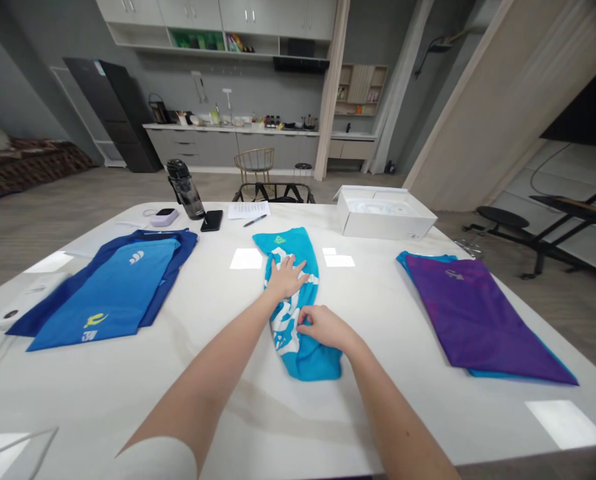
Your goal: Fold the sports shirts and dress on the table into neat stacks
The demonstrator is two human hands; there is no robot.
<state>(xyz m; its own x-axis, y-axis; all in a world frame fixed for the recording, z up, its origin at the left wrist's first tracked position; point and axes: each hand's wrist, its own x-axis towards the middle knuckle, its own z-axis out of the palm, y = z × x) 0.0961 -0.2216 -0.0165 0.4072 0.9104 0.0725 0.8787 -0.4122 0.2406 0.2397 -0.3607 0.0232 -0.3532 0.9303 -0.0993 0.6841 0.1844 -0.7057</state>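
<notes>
A bright blue shirt (287,319) with white print lies at the middle of the bench (378,307), narrowed into a long strip pointing away from the person. The left hand (285,279) presses on its upper part, palm down, fingers spread wide. Nearer the person, the right hand (321,325) rests at the strip's right side, wrist bent inward, fingers curled and narrow; I cannot tell whether cloth is pinched between them. Both forearms reach in from the near edge.

The bench is white and glossy, with bright patches of reflected light. On its left lie stacked blue shirts (108,287); on its right, a purple shirt (478,313) over lighter blue cloth. Toward the far edge stand a dark bottle (185,190) and an open white box (378,227), with a phone (212,221), paper (249,211) and a pen (255,221) between. Beyond are a wire-backed chair (255,160), a dark fridge (113,113) and grey kitchen cabinets (258,143).
</notes>
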